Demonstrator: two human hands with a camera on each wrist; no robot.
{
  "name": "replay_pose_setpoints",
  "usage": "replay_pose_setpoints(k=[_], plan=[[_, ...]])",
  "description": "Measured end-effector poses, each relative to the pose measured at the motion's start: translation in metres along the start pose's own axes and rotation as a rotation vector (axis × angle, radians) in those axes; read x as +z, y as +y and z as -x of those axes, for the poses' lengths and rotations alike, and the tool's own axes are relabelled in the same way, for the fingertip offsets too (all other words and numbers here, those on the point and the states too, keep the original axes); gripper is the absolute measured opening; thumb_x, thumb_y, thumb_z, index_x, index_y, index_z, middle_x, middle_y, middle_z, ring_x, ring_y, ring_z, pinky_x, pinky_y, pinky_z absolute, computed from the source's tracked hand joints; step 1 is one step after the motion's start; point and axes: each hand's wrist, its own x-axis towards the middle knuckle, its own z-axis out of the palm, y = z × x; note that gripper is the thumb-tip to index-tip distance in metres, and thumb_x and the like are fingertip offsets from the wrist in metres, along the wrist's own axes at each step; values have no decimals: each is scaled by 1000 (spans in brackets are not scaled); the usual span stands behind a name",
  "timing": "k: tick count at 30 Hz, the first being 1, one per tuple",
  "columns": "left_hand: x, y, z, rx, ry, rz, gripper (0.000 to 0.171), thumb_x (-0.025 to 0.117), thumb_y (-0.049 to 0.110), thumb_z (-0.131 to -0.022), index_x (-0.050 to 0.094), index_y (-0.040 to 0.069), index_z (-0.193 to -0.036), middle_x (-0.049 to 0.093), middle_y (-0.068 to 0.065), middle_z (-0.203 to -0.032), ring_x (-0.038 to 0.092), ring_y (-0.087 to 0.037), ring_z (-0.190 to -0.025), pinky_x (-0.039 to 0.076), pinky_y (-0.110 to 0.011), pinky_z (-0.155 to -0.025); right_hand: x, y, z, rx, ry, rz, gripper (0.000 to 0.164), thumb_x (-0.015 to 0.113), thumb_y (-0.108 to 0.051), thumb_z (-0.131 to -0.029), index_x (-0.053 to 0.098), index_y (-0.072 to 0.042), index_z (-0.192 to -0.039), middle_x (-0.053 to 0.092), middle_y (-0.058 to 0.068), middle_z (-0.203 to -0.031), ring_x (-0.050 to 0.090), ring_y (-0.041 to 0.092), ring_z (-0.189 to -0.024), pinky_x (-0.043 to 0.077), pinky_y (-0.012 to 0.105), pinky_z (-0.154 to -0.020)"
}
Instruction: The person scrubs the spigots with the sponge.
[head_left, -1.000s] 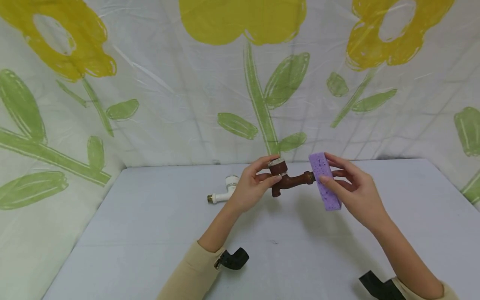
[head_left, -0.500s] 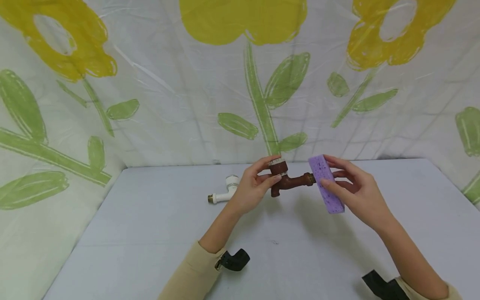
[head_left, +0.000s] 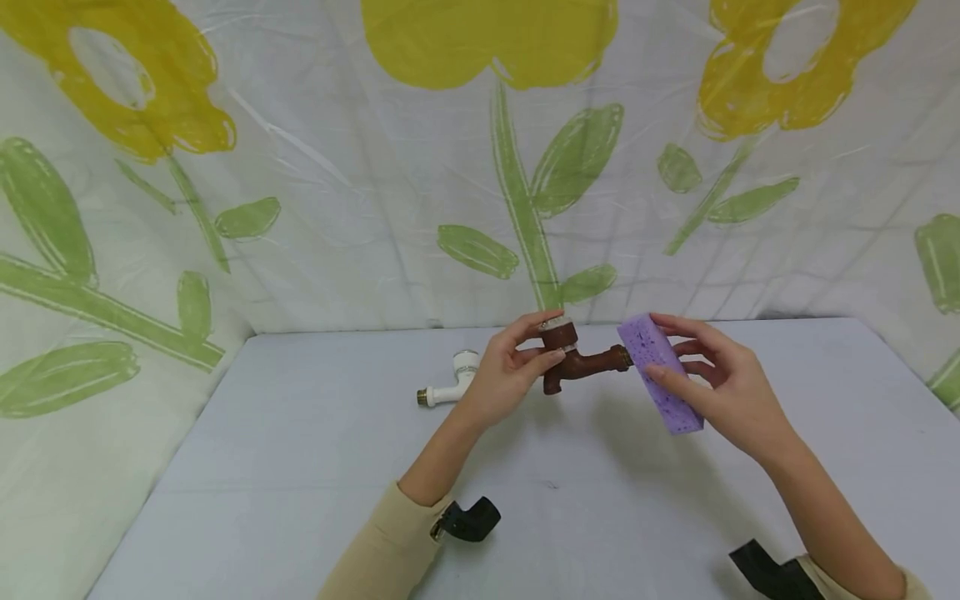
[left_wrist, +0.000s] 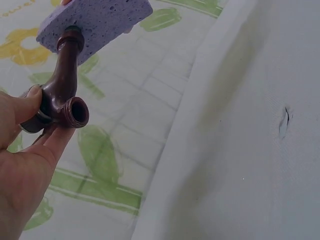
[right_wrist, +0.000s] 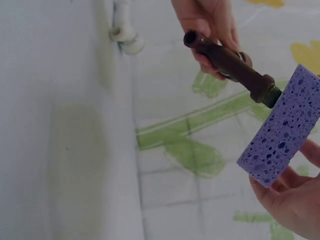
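My left hand [head_left: 504, 375] grips a brown faucet [head_left: 592, 364] by its body and cap, holding it up above the table. The faucet's spout mouth faces down, and its threaded end points to the right. In my right hand [head_left: 723, 387] a purple sponge [head_left: 662, 375] is pinched between thumb and fingers. One face of the sponge lies against the threaded end, as the right wrist view shows with the sponge [right_wrist: 285, 130] at the tip of the faucet [right_wrist: 232, 65]. The left wrist view looks into the open spout of the faucet [left_wrist: 65, 92].
A white faucet [head_left: 453, 387] with a brass threaded end lies on the table behind my left hand, partly hidden by it. The pale table [head_left: 300, 450] meets a hanging sheet [head_left: 337, 208] printed with yellow flowers. Black camera mounts [head_left: 471, 518] stick out from both sleeves.
My right hand has shifted slightly down and to the right, tilting the sponge so its lower end swings right. The left hand and brown faucet stay nearly still.
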Motion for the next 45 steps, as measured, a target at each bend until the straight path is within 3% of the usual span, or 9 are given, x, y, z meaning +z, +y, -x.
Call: replay_pose_setpoints(k=[5,11,16,19,23,29,36,41,45], plan=[[2,0,0,-9,-14,41,51,62,-11,-100,49,-4,-149,53,-26,-134,71,-46,-113,62,-25,-83,0,-2,1,-23,83,106,66,83,3,-87,60,-6,-148,58,-19,-134,55,5,-107,47,2,-90],[3,0,1,-4,-20,76,48,62,-13,-100,49,-7,-146,54,-29,-132,72,-43,-111,65,-35,-89,2,-7,2,-146,172,269,75,91,5,-73,66,-9,-142,61,4,-130,51,3,-108,42,1,-85],[4,0,1,-14,-20,90,45,61,-14,-99,49,-9,-143,58,-33,-132,73,-37,-109,65,-35,-90,6,-9,3,-219,230,383,77,95,-2,-67,69,-9,-139,58,21,-131,55,24,-112,35,0,-85],[6,0,1,-14,3,84,45,62,-13,-99,49,-9,-142,59,-34,-132,74,-34,-106,64,-33,-89,11,-7,3,-277,246,426,68,92,-39,-80,69,-10,-138,56,27,-132,55,35,-108,34,4,-83],[8,1,1,0,31,76,43,62,-12,-100,50,-8,-141,61,-35,-132,75,-36,-105,65,-34,-88,17,-4,3,-358,258,481,80,58,-75,-91,70,-8,-134,56,29,-130,54,36,-101,37,10,-79],[9,1,0,21,33,72,43,62,-12,-100,49,-8,-140,61,-36,-134,73,-45,-106,65,-37,-89,21,-3,1,-394,309,489,80,57,-74,-93,71,-5,-131,57,32,-127,53,41,-98,38,21,-76],[9,2,0,25,44,57,44,62,-13,-100,49,-8,-142,63,-37,-130,73,-45,-105,65,-32,-87,25,1,1,-461,250,521,73,55,-68,-97,70,-7,-134,57,30,-127,53,41,-98,40,26,-75],[10,2,0,25,48,64,45,61,-13,-100,48,-8,-143,62,-37,-132,72,-47,-108,64,-34,-89,27,2,1,-446,289,504,70,57,-65,-96,70,-7,-132,57,31,-128,53,43,-96,41,32,-73],[11,2,1,25,67,59,46,62,-13,-99,49,-8,-143,63,-37,-130,72,-47,-108,64,-33,-89,34,3,2,-484,271,510,67,57,-62,-98,69,-7,-134,57,31,-128,54,44,-97,45,38,-72]])
